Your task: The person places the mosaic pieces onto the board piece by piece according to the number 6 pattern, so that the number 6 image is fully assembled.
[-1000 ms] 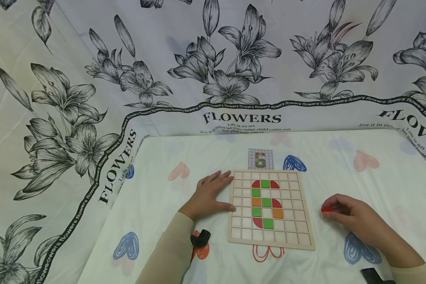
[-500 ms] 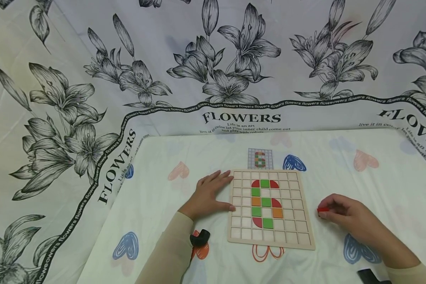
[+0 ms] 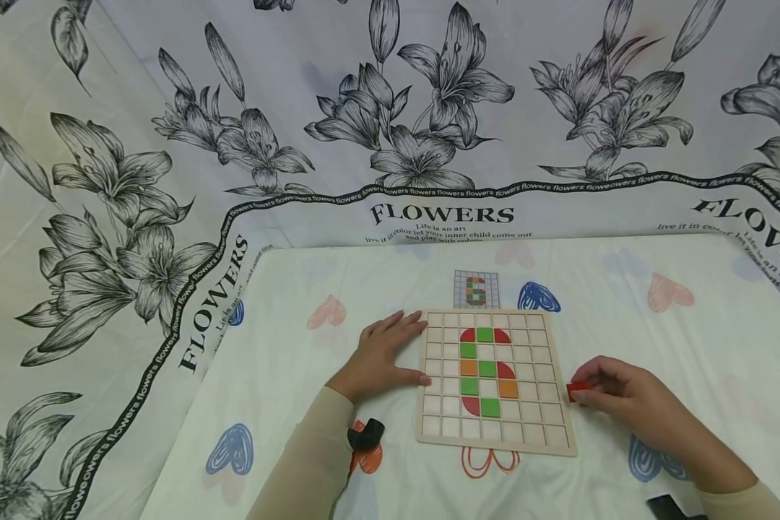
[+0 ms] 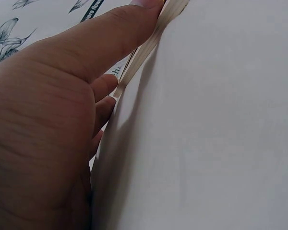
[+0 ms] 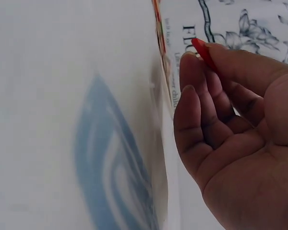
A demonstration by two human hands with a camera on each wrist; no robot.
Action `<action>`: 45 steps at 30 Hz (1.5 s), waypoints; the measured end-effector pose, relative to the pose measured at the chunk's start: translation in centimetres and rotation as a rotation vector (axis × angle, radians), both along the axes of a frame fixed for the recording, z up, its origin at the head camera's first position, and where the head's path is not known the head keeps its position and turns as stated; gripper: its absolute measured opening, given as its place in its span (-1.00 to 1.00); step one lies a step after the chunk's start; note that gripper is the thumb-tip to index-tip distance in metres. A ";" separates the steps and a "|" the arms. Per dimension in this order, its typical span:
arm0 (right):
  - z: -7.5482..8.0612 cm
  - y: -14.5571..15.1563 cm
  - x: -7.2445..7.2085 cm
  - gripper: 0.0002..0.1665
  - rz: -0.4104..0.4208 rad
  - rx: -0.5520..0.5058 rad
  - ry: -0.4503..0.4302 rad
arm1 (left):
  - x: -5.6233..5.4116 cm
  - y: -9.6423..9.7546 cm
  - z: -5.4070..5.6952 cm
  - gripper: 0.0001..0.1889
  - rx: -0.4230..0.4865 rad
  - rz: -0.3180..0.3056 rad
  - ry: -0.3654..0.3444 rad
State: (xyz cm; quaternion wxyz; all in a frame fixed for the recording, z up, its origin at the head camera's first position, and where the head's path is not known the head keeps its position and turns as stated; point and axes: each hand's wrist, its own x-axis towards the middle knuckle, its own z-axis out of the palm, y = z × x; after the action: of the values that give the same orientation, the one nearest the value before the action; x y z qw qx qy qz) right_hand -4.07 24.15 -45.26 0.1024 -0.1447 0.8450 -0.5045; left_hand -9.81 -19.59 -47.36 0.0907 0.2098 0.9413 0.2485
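Observation:
A square wooden grid board (image 3: 442,426) lies on the cloth, with red rounded tiles, green square tiles (image 3: 490,408) and orange square tiles (image 3: 508,389) set in its cells. My left hand (image 3: 375,365) is spread along the board's left edge, thumb and fingertips touching it. In the left wrist view the thumb (image 4: 110,43) presses against the pale wooden rim (image 4: 149,43). Just off the board's right edge, my right hand (image 3: 630,397) pinches a small red tile (image 3: 577,391) between thumb and fingers. The right wrist view shows that tile (image 5: 204,53) edge-on, so its full shape is hidden.
Behind the board lies a small gridded pattern card (image 3: 476,289) with a coloured figure. White cloth (image 3: 390,274) printed with hearts covers the surface, and a flower-printed sheet (image 3: 338,65) rises behind. Black wrist devices (image 3: 367,435) sit at both cuffs.
My right hand has moved left towards the board with the red tile, which now shows more of its face. The left hand stays at the board's edge.

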 end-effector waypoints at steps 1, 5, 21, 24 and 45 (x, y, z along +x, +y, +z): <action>0.0 -0.1 0.0 -0.80 0.005 0.000 0.001 | 0.0 0.0 0.0 0.10 0.002 -0.001 0.003; 0.2 -0.5 0.0 -0.81 0.027 0.002 0.018 | -0.1 -0.1 0.0 0.10 0.003 -0.006 0.018; 0.1 -1.9 0.4 -0.84 0.094 -0.021 -0.011 | 0.0 0.0 0.0 0.10 -0.007 -0.007 0.010; 0.2 -2.2 0.5 -0.84 0.092 -0.008 -0.032 | 0.0 0.0 0.0 0.10 -0.007 -0.003 0.009; 0.5 -4.8 0.5 -0.83 0.125 -0.093 -0.085 | 0.0 -0.1 0.0 0.09 0.008 -0.010 0.008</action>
State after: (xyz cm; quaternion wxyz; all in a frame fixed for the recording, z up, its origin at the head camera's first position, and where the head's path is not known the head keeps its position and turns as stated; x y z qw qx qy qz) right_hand -3.59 19.31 -44.72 0.1626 -0.1802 0.8048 -0.5416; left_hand -9.79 -19.67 -47.35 0.0872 0.2156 0.9397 0.2509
